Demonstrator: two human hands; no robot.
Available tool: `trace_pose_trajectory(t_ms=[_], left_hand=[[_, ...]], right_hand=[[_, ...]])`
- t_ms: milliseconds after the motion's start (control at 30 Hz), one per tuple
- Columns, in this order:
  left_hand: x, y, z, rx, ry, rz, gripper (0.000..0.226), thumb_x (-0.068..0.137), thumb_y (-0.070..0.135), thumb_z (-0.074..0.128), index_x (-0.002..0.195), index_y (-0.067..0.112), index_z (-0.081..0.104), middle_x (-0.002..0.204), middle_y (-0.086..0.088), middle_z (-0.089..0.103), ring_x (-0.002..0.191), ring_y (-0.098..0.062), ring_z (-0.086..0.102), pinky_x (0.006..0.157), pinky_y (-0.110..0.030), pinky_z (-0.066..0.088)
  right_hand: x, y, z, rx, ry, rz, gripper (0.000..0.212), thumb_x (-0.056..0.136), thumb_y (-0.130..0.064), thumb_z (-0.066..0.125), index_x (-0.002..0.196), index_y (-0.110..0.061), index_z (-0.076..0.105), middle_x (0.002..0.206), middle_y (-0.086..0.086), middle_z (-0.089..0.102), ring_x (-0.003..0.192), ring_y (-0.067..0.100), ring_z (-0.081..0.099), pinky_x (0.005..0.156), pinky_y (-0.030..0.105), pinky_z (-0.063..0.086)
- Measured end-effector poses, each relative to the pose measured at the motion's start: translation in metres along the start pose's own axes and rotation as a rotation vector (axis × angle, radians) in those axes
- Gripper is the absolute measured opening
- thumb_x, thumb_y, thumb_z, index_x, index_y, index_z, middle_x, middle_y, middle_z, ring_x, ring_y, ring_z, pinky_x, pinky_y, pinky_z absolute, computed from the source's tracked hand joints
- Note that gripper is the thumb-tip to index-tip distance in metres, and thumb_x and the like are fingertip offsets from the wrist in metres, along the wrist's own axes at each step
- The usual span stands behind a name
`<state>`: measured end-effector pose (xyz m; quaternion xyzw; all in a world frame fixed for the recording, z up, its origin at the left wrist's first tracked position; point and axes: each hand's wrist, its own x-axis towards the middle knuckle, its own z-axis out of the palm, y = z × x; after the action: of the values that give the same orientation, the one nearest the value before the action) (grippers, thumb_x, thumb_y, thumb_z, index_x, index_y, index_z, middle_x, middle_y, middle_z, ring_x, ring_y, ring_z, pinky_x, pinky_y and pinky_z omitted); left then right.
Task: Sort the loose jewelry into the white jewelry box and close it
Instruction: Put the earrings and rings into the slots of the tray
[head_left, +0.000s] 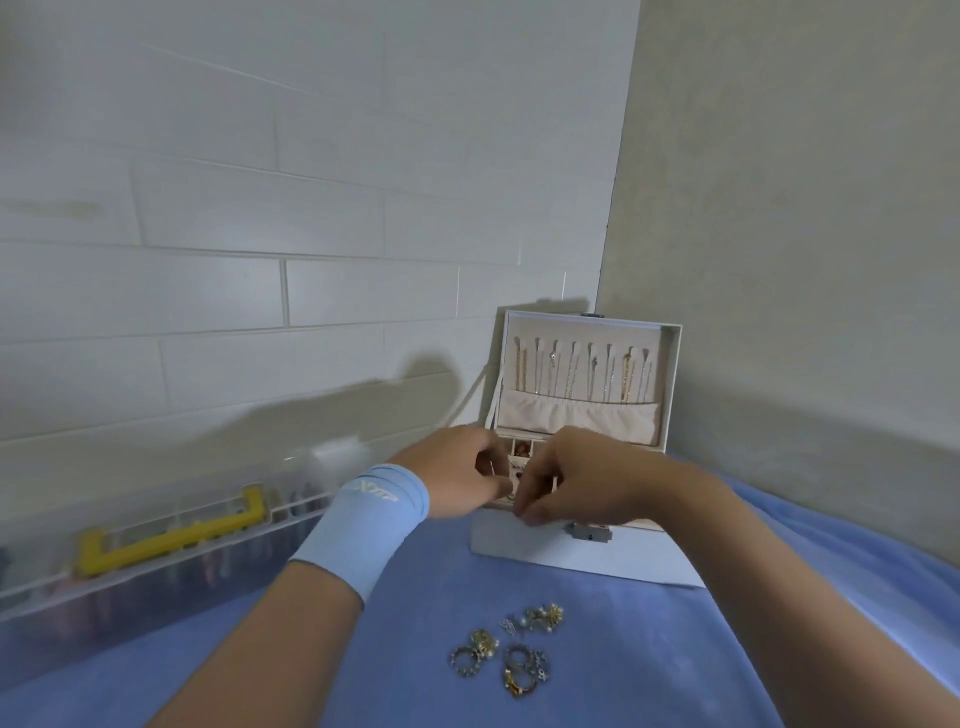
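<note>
White jewelry box (545, 551) open, lid upright, on blue cloth (400, 660). Loose jewelry (511, 652) heaped near its front. Judged light, small and tangle-prone, so pinch one ring band at a time. Left grip (457, 473) and right grip (576, 478) curled over the front compartments; cannot tell if either pinches anything.
</note>
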<state>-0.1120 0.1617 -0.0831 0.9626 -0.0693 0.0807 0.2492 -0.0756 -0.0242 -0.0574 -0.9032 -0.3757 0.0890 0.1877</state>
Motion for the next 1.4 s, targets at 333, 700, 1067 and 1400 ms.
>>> trace_pose_trajectory(t_ms=[333,700,1067,1400], left_hand=[[-0.033,0.006,0.022,0.083,-0.518,-0.063,0.021,0.071,0.045,0.08,0.088,0.033,0.076,0.085,0.007,0.075,0.073,-0.009,0.063,0.089,-0.033,0.054],[-0.027,0.0,0.015,-0.038,-0.523,-0.066,0.004,0.085,0.029,0.072,0.086,0.026,0.072,0.072,0.01,0.072,0.068,-0.002,0.064,0.061,-0.02,0.05],[-0.032,-0.01,0.002,-0.585,-0.198,-0.133,0.016,0.097,0.03,0.06,0.097,0.018,0.07,0.095,0.006,0.076,0.074,-0.014,0.068,0.055,-0.02,0.046],[-0.031,-0.007,0.005,-0.512,-0.314,-0.137,0.02,0.098,0.033,0.056,0.097,0.019,0.071,0.088,0.008,0.072,0.071,-0.015,0.065,0.055,-0.022,0.045]], right_hand=[[-0.013,-0.012,0.034,-0.268,-0.415,0.121,0.024,0.08,-0.027,0.081,0.102,-0.028,0.073,0.073,-0.004,0.07,0.052,0.002,0.056,0.051,0.018,0.047],[-0.008,-0.002,0.031,-0.195,-0.395,0.147,0.008,0.083,-0.028,0.076,0.087,-0.035,0.073,0.082,0.001,0.077,0.067,0.013,0.068,0.055,0.02,0.048],[-0.009,-0.011,0.023,0.285,0.149,0.014,0.023,0.08,-0.024,0.084,0.092,-0.01,0.071,0.064,0.008,0.071,0.039,0.014,0.057,0.037,0.022,0.041],[-0.009,-0.001,0.014,0.374,0.207,0.009,0.008,0.084,-0.006,0.08,0.091,-0.009,0.08,0.077,0.011,0.076,0.055,0.023,0.068,0.045,0.028,0.051]])
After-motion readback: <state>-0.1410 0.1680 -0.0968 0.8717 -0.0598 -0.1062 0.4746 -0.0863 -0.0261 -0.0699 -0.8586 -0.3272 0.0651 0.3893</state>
